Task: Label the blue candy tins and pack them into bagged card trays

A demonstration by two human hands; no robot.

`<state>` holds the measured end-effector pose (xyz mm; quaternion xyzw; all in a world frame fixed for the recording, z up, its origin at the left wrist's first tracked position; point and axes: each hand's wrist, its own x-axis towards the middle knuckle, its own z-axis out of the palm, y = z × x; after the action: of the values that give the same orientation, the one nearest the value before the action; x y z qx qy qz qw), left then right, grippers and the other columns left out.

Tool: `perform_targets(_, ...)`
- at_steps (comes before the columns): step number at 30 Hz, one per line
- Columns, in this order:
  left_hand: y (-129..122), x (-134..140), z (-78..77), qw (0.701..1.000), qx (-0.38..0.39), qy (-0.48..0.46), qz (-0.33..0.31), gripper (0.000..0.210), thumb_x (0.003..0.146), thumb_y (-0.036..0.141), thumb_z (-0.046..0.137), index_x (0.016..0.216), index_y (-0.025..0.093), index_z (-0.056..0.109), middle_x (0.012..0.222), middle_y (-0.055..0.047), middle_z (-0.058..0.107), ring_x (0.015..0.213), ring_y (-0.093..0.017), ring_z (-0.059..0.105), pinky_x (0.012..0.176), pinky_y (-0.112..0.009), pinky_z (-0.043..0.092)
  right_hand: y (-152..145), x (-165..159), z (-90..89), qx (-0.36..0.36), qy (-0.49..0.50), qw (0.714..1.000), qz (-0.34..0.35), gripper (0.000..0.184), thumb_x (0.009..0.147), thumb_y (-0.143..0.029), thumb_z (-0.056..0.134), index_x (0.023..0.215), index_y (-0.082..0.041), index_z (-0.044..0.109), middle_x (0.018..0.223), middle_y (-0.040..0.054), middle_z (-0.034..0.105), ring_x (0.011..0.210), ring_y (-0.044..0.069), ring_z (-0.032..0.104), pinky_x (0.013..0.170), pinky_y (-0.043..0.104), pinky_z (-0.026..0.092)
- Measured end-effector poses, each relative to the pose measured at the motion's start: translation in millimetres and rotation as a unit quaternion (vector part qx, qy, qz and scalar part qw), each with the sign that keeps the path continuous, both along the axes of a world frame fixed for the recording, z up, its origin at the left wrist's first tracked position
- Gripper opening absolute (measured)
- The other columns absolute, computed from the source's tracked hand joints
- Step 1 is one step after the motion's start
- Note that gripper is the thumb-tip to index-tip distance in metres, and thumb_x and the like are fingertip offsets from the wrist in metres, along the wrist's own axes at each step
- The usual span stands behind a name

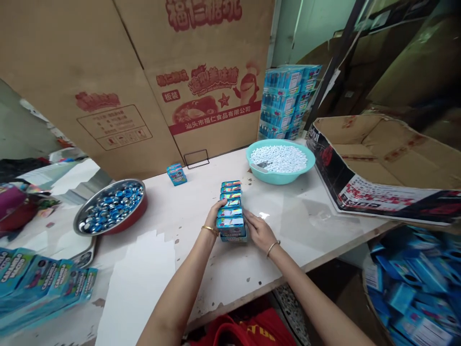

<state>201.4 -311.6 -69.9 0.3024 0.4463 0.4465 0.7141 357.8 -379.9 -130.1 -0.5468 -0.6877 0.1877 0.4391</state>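
Note:
A row of small blue candy boxes (230, 212) stands on the white table in a shallow blue tray (234, 238), running away from me. My left hand (218, 212) grips the row's left side, its thumb over the top edge. Against the right side press the fingers of my right hand (260, 232), held close together, so the row sits between both hands. Parts of the fingers are hidden behind the boxes. Farther back on the left, a few more blue boxes (176, 175) stand beside a thin wire frame (196, 159).
A turquoise basin (277, 178) holds white candies. At left are a metal bowl (139, 211) of blue-and-silver pieces and packed blue boxes (46, 283). An open carton (396, 202) stands right, above a bin of blue boxes (414, 288). Big cartons (144, 96) wall the back.

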Motion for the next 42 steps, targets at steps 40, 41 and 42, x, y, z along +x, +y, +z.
perform_targets(40,-187,-87,4.0,0.991,-0.007,0.087,-0.104,0.074,0.067,0.035,0.076,0.135,0.02,0.051,0.134,-0.01,0.056,0.116,-0.033,0.057,0.088,-0.036,0.05,-60,-4,-2.5,-0.233,0.288,0.912,0.175,0.046,0.079,-0.057,0.059,0.107,-0.023,0.072,0.12,0.0042,0.067,0.12,0.025,0.058,0.11,0.044,0.037)
perform_targets(41,-186,-85,3.9,0.991,-0.017,0.085,-0.099,0.074,0.067,0.036,0.076,0.135,0.02,0.051,0.133,-0.011,0.057,0.114,-0.032,0.059,0.087,-0.036,0.05,-59,-2,-3.3,-0.23,0.277,0.916,0.176,0.046,0.079,-0.056,0.058,0.107,-0.023,0.072,0.12,0.0041,0.067,0.12,0.025,0.058,0.11,0.044,0.037)
perform_targets(42,-185,-83,4.5,0.992,-0.024,0.082,-0.094,0.074,0.067,0.037,0.076,0.135,0.02,0.05,0.133,-0.011,0.057,0.113,-0.032,0.06,0.086,-0.036,0.05,-59,0,-4.5,-0.227,0.269,0.919,0.178,0.045,0.08,-0.055,0.057,0.108,-0.023,0.072,0.12,0.0041,0.067,0.12,0.025,0.058,0.11,0.044,0.037)
